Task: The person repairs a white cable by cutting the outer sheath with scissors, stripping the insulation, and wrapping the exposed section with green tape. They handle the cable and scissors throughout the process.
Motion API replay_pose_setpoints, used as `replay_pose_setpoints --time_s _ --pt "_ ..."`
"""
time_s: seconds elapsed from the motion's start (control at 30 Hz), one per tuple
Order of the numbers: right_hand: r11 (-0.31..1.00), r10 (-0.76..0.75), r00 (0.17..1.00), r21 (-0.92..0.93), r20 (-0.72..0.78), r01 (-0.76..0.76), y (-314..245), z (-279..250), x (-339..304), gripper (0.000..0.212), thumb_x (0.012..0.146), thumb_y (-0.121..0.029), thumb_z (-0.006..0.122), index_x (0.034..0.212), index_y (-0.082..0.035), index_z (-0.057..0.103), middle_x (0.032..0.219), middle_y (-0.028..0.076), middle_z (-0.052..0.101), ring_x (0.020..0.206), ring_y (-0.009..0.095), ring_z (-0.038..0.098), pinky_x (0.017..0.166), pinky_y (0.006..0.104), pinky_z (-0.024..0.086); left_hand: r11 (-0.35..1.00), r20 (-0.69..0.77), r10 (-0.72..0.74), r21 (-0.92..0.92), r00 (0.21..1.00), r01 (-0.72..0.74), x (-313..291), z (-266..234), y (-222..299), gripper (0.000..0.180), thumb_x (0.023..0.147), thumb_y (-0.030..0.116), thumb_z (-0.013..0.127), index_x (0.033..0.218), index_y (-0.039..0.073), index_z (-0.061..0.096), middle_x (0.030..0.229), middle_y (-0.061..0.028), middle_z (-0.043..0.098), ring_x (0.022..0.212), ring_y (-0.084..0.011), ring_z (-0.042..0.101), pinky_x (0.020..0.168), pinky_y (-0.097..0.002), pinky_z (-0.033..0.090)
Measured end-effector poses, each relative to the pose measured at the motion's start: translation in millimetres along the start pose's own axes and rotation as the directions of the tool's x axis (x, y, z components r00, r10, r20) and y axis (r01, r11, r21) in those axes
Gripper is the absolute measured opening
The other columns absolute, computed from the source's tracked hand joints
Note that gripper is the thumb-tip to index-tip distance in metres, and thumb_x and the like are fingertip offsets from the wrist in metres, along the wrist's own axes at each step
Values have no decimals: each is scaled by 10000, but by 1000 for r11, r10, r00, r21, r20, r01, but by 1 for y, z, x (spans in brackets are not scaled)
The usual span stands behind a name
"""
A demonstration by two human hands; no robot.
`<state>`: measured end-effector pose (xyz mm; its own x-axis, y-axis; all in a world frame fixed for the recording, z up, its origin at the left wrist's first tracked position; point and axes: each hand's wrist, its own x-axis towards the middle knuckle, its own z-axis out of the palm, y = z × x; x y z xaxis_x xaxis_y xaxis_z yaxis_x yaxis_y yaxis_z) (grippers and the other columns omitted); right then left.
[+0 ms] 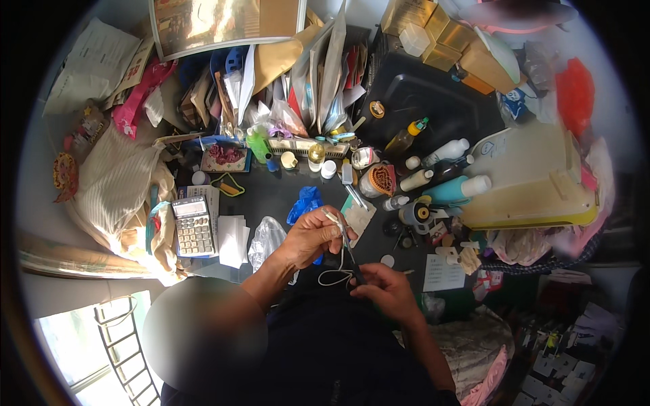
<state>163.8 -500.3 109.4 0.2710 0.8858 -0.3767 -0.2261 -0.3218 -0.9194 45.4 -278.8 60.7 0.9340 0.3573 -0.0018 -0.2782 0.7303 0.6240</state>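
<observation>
While the left grip pinches white cord, a sheet bears illegible print.

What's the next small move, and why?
Probably steady the pale cord with the left hand before moving the dark tool: the cord loops slackly below that hand, and the right hand holds the tool pointing toward it.

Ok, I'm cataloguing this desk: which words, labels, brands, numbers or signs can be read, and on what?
Nothing is clearly legible.
Calculator: key markings too small to read.
White sheet at right: printed lines too small.
Pale paper at upper left: print too blurred.
</observation>
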Motion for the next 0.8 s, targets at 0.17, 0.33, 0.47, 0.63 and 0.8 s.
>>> replay_pose_setpoints --time_s 0.17,0.33,0.47,0.63,0.8 --pt "999 22 1000 39 -5 -22 1 2 1 391 931 -33 729 1292 44 602 1085 141 753 931 166 743 814 279 590 1000 -4 7 19 1000 -7 -3 -4 -2 74 1006 107 658 1042 42 659 1029 -185 725 694 -137 664 712 -244 532" --pt "999 -21 1000 40 -3 21 5 6 2 396 903 -6 754 1269 41 608 1071 131 752 932 162 742 813 280 591 998 -11 -66 -4 998 66 -6 -1 3 95 1004 106 661 1071 40 655 1053 -196 727 706 -146 671 727 -256 549" --pt "996 -29 998 -86 -48 24 3 5 3 421 877 -14 789 1257 37 613 1065 125 752 913 150 740 786 270 590 999 -2 -42 -31 999 41 -6 3 2 60 1011 90 650 1048 43 655 1064 -190 714 744 -140 683 685 -248 566" --pt "986 -76 992 -157 -105 59 0 11 2 351 860 -34 814 1154 21 631 1056 122 754 886 133 734 747 249 578 1000 -20 -15 -3 1000 15 -8 5 1 53 1018 93 640 1051 52 650 1042 -185 728 737 -126 673 691 -247 556" --pt "928 -218 974 -324 -69 185 9 8 2 217 834 -61 835 894 -15 632 988 83 749 799 97 699 678 247 536 1000 14 -5 -25 1000 5 -6 6 1 51 1022 106 638 1056 69 643 1056 -184 733 726 -120 663 712 -240 539"
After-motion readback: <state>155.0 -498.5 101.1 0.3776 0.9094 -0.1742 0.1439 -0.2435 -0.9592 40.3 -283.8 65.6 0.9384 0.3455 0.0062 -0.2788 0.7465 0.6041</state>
